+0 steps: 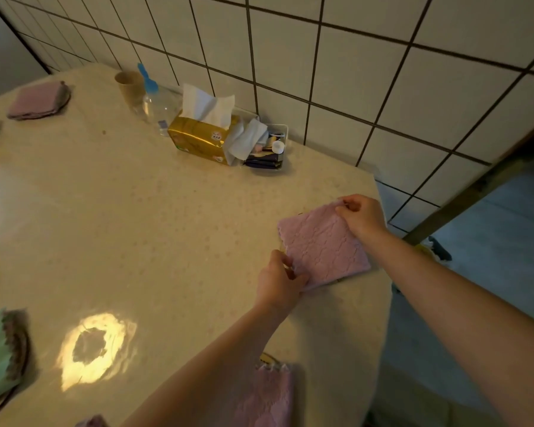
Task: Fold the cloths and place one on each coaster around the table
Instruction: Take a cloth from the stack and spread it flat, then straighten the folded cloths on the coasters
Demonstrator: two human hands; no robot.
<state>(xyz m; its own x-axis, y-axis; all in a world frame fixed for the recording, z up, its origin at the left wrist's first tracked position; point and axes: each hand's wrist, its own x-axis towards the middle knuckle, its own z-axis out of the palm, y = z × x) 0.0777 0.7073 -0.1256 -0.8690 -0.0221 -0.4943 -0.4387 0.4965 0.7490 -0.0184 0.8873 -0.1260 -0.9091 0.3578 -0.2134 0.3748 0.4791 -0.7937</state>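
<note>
Pink cloth [322, 246] being squared at the table's [167, 226] right edge.
Its near-left corner is pinched by the left hand [279, 280], its far-right corner by the right hand [361, 215]. The folded cloth is judged light, soft and limp; corners or edges are best taken so the layers stay aligned.
</note>
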